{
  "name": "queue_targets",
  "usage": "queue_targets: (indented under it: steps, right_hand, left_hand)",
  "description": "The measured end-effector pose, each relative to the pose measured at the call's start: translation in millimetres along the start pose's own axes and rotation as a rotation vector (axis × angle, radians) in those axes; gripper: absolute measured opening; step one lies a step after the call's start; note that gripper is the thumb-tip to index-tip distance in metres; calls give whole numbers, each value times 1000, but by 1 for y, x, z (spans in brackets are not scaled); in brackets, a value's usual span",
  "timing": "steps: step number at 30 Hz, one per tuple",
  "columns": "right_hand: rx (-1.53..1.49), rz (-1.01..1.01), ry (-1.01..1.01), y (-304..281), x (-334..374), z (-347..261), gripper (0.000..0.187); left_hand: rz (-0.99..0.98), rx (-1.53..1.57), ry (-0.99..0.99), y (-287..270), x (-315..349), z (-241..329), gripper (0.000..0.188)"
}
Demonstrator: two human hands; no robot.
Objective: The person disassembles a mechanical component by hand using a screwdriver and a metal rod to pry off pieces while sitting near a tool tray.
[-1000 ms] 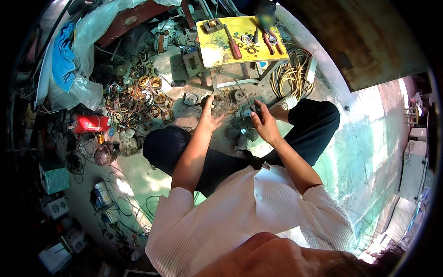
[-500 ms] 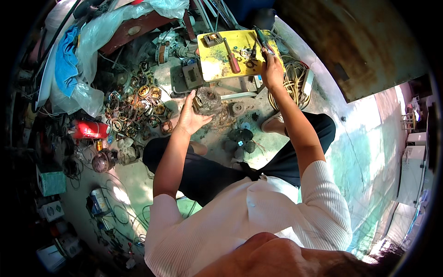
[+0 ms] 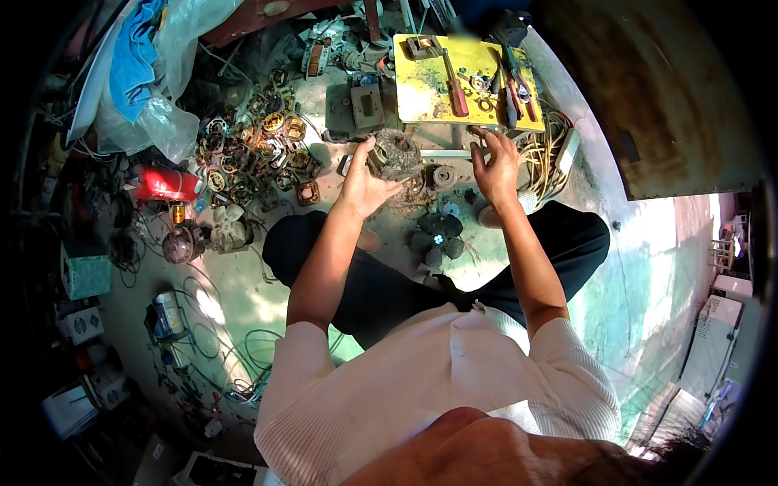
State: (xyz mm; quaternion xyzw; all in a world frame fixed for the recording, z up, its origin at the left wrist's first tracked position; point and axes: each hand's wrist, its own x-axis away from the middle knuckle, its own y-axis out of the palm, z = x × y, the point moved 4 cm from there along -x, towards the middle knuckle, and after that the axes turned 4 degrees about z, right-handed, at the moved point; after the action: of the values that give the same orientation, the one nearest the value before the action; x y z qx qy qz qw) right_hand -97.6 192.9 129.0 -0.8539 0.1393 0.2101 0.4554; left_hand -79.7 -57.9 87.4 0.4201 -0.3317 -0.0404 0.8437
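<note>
Since approx. ½ sec ago, R hand (image 3: 498, 172) has come back off the yellow table (image 3: 415, 95), where it was at the tools, & now hangs just off the table's near edge, toward the wearer. L hand (image 3: 363, 188) remains at the motor stator (image 3: 397, 154), nr the table's near L corner.

Head view: L fingers clamped on the stator, index on its far side, thumb on the near side; stator is dusty, roundish, w/ a dark hollow, just off the table's near L corner. R fingers loosely bent, thumb apart from them.

On table: red-handled screwdriver (image 3: 458, 99) mid-L, pliers (image 3: 523, 87) toward R side, dark-handled tool (image 3: 512, 107) next to them, small metal block (image 3: 423, 48) at far L corner.

Floor on wearer's side of table: round ridged part (image 3: 444, 177) nearest, dark fan (image 3: 438, 238) further out from table. R of table: coiled yellowish cable (image 3: 545, 152).

L of table: grey metal housing (image 3: 367, 106) close by, then heap of wound motor parts (image 3: 263, 154), red container (image 3: 167, 184) further out. Far L of table: blue cloth (image 3: 132, 65) nr clear plastic sheeting (image 3: 175, 125).
</note>
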Motion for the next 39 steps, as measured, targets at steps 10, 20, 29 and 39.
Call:
queue_targets:
  steps: [10,20,29,39]
  right_hand:
    - [-134,-75,87,16,46,-48,25]
    - [-121,-15,-67,11,44,-78,61]
    - [90,27,-200,22,39,-100,70]
    - [116,67,-140,22,32,-95,75]
  left_hand:
    - [5,82,39,-3,-3,-2,63]
    - [-146,89,-39,3,-4,-6,59]
    - [-122,74,33,25,-6,-13,47]
    - [-166,16,101,31,-12,-16,58]
